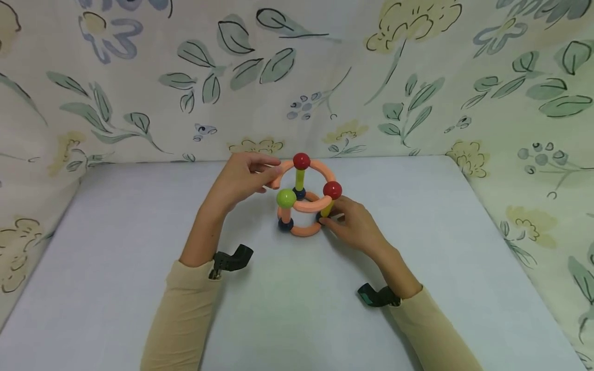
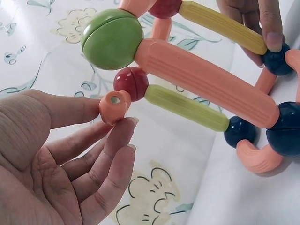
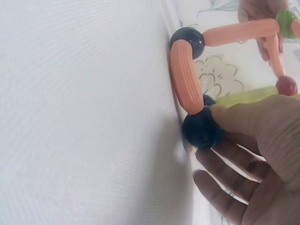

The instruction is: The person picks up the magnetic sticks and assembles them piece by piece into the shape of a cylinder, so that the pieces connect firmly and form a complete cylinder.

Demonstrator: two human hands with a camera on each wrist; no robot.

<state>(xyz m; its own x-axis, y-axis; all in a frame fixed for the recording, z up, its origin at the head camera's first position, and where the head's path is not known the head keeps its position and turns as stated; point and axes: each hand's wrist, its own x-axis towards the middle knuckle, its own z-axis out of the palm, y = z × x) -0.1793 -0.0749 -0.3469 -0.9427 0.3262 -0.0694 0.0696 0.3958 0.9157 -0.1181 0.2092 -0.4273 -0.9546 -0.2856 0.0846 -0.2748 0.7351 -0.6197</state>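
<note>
A frame of toy building rods and balls stands on the table, between the two hands. My left hand [image 1: 246,178] pinches the free end of a curved orange rod [image 2: 112,112] between thumb and fingers; its other end meets a red ball [image 1: 301,161]. A green ball [image 1: 286,198] tops an upright orange rod [image 2: 208,82] at the near left. Another red ball [image 1: 332,190] sits on a yellow rod at the right. Below it, my right hand [image 1: 355,226] grips a dark blue ball [image 3: 201,127] at the base. Curved orange rods link the balls around both levels.
The white tabletop [image 1: 278,309] spreads around the frame. Behind it and at the sides hangs a cloth [image 1: 325,77] printed with flowers and leaves. Black wrist cameras are strapped by the left sleeve [image 1: 185,304] and the right sleeve [image 1: 431,330].
</note>
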